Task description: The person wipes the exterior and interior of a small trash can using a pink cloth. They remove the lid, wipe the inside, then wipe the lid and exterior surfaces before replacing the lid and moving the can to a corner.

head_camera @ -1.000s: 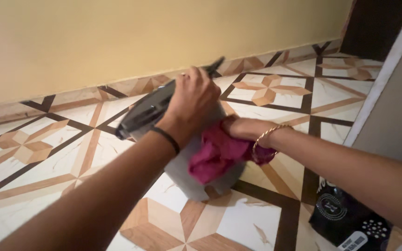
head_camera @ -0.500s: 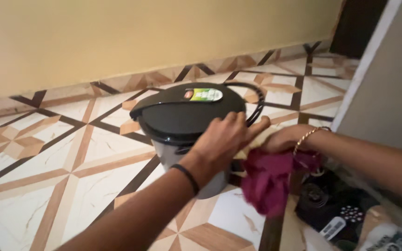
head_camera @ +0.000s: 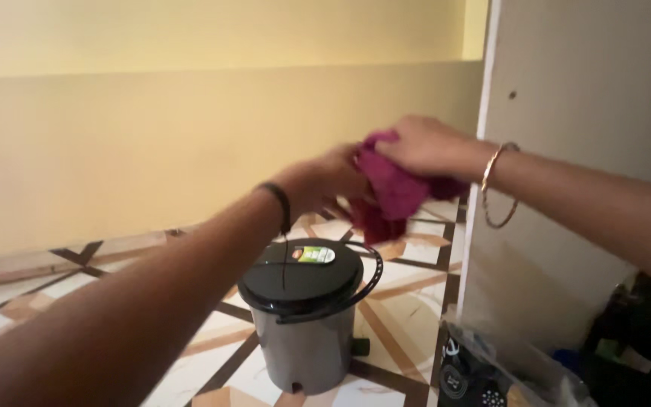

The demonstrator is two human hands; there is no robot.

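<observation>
A magenta cloth [head_camera: 389, 192] is bunched up in the air between both hands. My right hand [head_camera: 423, 143], with a gold bangle on the wrist, grips its upper right part. My left hand [head_camera: 325, 181], a black band on its wrist, grips the cloth from the left. Below the hands a small grey pedal bin [head_camera: 307, 316] stands upright on the patterned tile floor, with its black lid closed and its black carry handle hanging down at the front.
A yellow wall [head_camera: 152, 136] runs behind the bin. A pale door or panel [head_camera: 582, 113] stands at the right. Black plastic bags and packets [head_camera: 484, 373] lie at the lower right beside the bin.
My left hand has left the bin's lid and risen to the cloth. Both hands lifted the cloth above the bin. The bin now stands upright on its own.
</observation>
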